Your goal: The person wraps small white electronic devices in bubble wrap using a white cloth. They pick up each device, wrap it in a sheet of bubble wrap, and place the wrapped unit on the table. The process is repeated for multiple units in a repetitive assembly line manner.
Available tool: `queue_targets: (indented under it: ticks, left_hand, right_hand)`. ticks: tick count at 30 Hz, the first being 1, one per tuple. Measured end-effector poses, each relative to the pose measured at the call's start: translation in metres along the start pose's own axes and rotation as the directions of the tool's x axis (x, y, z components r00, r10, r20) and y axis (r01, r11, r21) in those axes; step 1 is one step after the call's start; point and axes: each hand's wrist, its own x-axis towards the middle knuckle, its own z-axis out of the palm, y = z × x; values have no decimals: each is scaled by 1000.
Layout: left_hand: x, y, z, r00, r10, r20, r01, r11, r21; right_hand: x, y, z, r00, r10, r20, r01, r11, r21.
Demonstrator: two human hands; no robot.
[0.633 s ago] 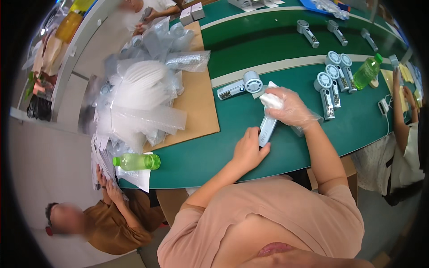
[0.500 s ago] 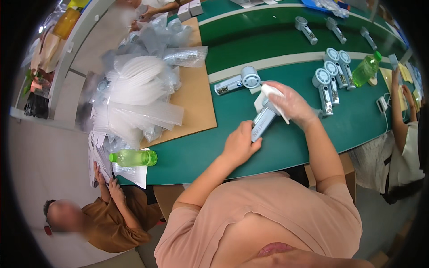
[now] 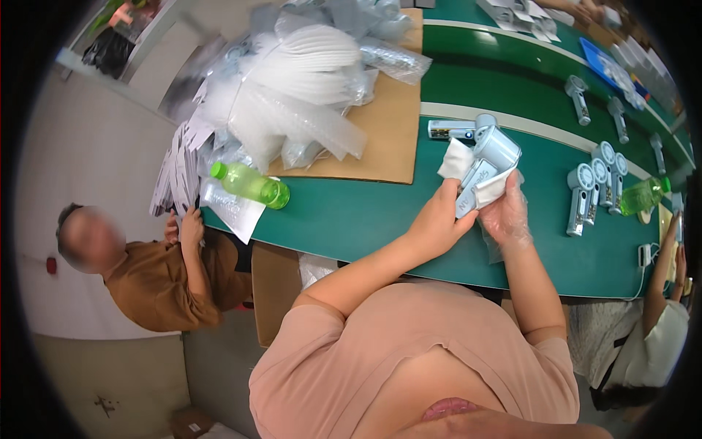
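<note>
Left hand [image 3: 439, 219] wraps low end of blue fan [image 3: 501, 150]. Right hand [image 3: 506, 212], in clear glove [image 3: 519, 233], presses white cloth [image 3: 491, 189] on same fan. Fan tilted, held up over green bench [image 3: 365, 219]. Second fan [image 3: 447, 130] lies just behind. Four more fans [image 3: 581, 178] off to right, near green bottle [image 3: 643, 196].

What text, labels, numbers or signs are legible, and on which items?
Held light-blue plastic handheld fan: lettering along its handle, partly behind white cloth-like sheet; wording withheld.
Light-blue plastic fans grouped at right: any print too small to read.
Brown cardboard box, lower left: pale label, too small to read.
</note>
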Motion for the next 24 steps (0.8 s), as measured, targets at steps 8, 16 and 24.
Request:
queue_targets:
  ticks: [8, 16, 24]
  left_hand:
    - [-18, 2, -9, 938, -341, 60, 346, 921, -181]
    - [-33, -26, -42, 978, -30, 205, 32, 999, -8]
    - [32, -60, -166, 956, 290, 38, -126, 290, 949]
  right_hand:
    - [-3, 2, 27, 968, -207, -142, 145, 924, -354]
    - [-28, 39, 26, 989, 66, -131, -133, 783, -608]
    - [-19, 32, 37, 983, 65, -170, -150, 823, -548]
